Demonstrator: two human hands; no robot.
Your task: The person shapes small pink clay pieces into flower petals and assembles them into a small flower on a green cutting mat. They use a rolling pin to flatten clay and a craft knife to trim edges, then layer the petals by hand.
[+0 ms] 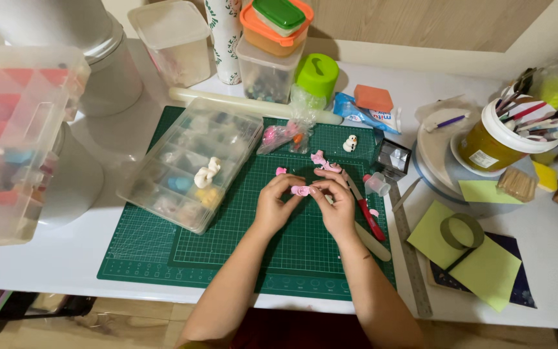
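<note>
Both my hands meet over the green cutting mat point(163, 252). My left hand point(274, 205) and my right hand point(336, 205) pinch a small pink clay piece point(300, 190) between their fingertips. Other small pink clay bits lie on the mat: one point(281, 171) just above my left hand and a cluster point(322, 160) above my right. A tiny white clay figure point(350, 143) stands at the mat's far edge. A red-handled craft knife point(366, 213) and a pale wooden stick point(372, 242) lie right of my right hand.
A clear compartment box point(192, 161) rests on the mat's left. A larger clear organiser point(8, 142) sits far left. Lidded containers point(272, 45), a green-capped jar point(314, 77) and a clear rolling pin point(253, 105) line the back. A metal ruler point(411, 258), yellow paper point(485, 265) and a tool tub point(495, 136) lie right.
</note>
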